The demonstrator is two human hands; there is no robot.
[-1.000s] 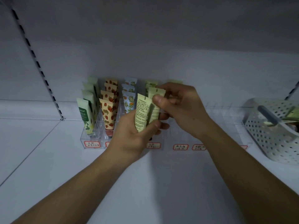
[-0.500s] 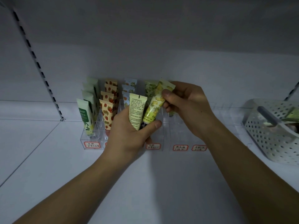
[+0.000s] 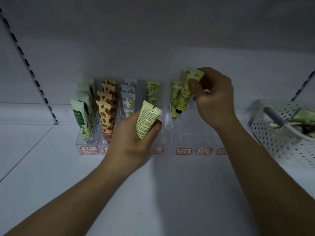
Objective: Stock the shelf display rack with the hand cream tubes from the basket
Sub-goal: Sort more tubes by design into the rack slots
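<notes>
White perforated basket [image 3: 279,140] far right with more tubes, clear acrylic rack [image 3: 170,133] centre, right hand [image 3: 213,97] pinching lemon-print tube [image 3: 185,92] over a far rack slot (cap down), left hand [image 3: 134,142] gripping pale-yellow tube [image 3: 147,119], text side up.

Just beyond both hands stands a rack [image 3: 170,133] of clear, smooth, glossy plastic. The tube [image 3: 148,119] in the left hand [image 3: 134,140] looks like soft plastic with a matt, printed skin. Right of the right hand [image 3: 213,97], the basket [image 3: 279,142] is white perforated plastic. Under the forearms, the shelf [image 3: 170,193] is smooth, matt white.
</notes>
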